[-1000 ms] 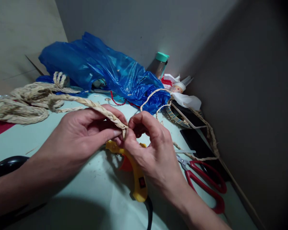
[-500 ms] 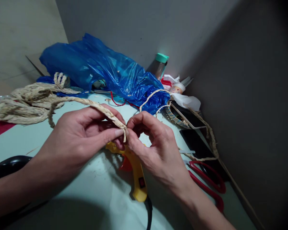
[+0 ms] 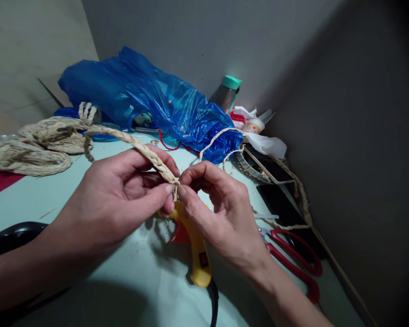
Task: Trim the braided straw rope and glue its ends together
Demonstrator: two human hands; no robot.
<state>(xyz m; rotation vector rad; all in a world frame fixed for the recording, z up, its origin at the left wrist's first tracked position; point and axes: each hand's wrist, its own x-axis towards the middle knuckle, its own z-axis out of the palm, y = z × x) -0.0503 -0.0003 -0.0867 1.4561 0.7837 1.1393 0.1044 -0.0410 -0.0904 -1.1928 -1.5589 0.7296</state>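
A pale braided straw cord (image 3: 141, 147) arches over my left hand (image 3: 119, 195) and ends between both hands' fingertips. My left thumb and fingers pinch it near that end, where a short loose strand hangs down. My right hand (image 3: 221, 204) is closed, its thumb and index fingertip meeting at the very tip of the braid. Below the hands a yellow hot glue gun (image 3: 200, 254) with an orange trigger lies on the table, its upper part partly hidden by my fingers.
Bundles of straw cord (image 3: 30, 150) lie at the left. A blue plastic bag (image 3: 139, 91) fills the back, near a bottle with a green lid (image 3: 231, 82). Red-handled scissors (image 3: 293, 259) and a dark phone (image 3: 276, 204) are at the right. A black object (image 3: 17, 236) sits left of my forearm.
The braid's arch has shifted slightly and its far bend sits a little more to the right. Both hands keep their pinch at the end, with the fingertips barely moved.
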